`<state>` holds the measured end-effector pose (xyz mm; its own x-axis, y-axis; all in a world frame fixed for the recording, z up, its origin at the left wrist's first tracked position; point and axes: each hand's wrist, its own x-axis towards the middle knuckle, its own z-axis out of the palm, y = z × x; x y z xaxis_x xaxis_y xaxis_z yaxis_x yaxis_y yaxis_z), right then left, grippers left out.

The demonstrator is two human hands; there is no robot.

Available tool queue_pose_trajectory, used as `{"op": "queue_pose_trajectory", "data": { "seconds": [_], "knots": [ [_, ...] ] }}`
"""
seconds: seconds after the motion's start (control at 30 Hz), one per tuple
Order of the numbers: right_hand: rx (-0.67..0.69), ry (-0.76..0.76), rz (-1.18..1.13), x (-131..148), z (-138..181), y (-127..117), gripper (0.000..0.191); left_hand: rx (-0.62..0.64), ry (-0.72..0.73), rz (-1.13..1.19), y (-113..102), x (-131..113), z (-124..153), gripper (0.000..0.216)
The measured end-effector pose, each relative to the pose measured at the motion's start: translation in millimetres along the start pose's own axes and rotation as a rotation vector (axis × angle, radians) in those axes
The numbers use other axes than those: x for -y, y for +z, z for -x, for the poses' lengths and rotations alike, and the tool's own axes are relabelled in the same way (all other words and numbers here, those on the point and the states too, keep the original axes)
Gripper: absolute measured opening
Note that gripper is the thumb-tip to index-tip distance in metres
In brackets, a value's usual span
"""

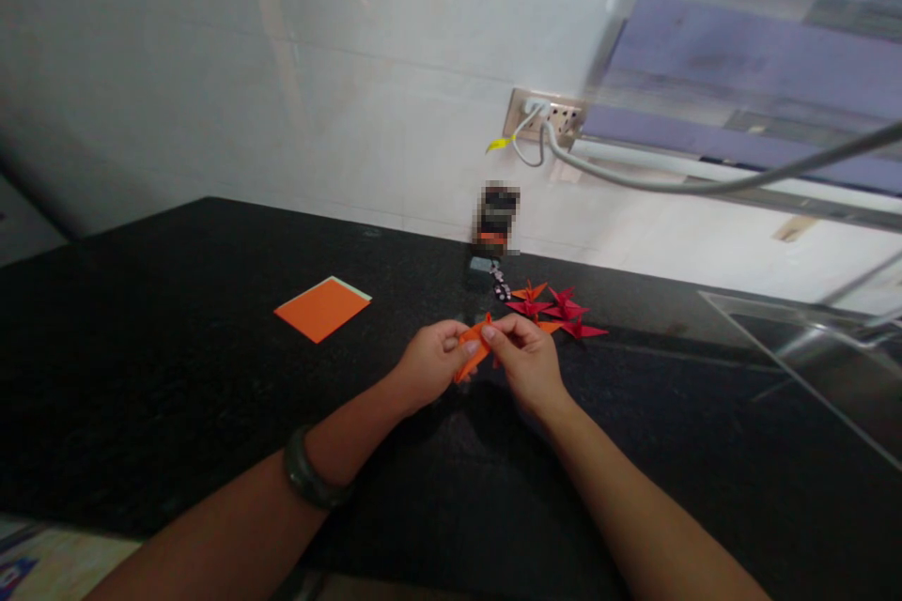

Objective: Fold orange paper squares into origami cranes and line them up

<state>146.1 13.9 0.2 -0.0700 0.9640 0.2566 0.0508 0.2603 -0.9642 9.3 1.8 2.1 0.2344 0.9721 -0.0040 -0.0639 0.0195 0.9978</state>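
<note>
Fingers (495, 338) of left hand (427, 364) and right hand (532, 364) grasp folded orange paper (480, 357)

Head view: the narrow, creased paper, pointed at its upper end, is over a dark counter (176, 347). Red and orange paper birds (582, 330) sit beyond the right hand; orange sheets (320, 310) lie left. Behind stands a pale wall (387, 66) with a socket (565, 119); a sink (796, 377) is at right.
</note>
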Motion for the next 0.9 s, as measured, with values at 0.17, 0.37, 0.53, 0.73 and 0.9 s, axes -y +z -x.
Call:
{"op": "queue_pose_trajectory", "data": {
  "seconds": [0.17, 0.37, 0.53, 0.73, 0.9],
  "knots": [
    [0.041, 0.016, -0.084, -0.9, -3.2, -2.4, 0.026, -0.007, 0.056, -0.057, -1.1, 6.1, -2.9, 0.024],
    [0.076, -0.029, 0.012, -0.5, -2.7, -5.4, 0.022, -0.127, 0.137, -0.21, -5.4, 13.7, -6.7, 0.025],
    [0.095, -0.045, 0.042, -0.6, -2.0, -6.1, 0.022, -0.158, 0.064, -0.21, -3.5, 7.2, -5.2, 0.028],
    [0.094, -0.042, 0.051, -0.3, -3.8, -7.2, 0.023, -0.18, 0.061, -0.207, -3.1, 6.2, -5.5, 0.03],
    [0.09, -0.036, 0.061, 0.3, -4.4, -7.3, 0.023, -0.167, 0.043, -0.191, -3.2, 8.5, -6.9, 0.032]
  ]
}}
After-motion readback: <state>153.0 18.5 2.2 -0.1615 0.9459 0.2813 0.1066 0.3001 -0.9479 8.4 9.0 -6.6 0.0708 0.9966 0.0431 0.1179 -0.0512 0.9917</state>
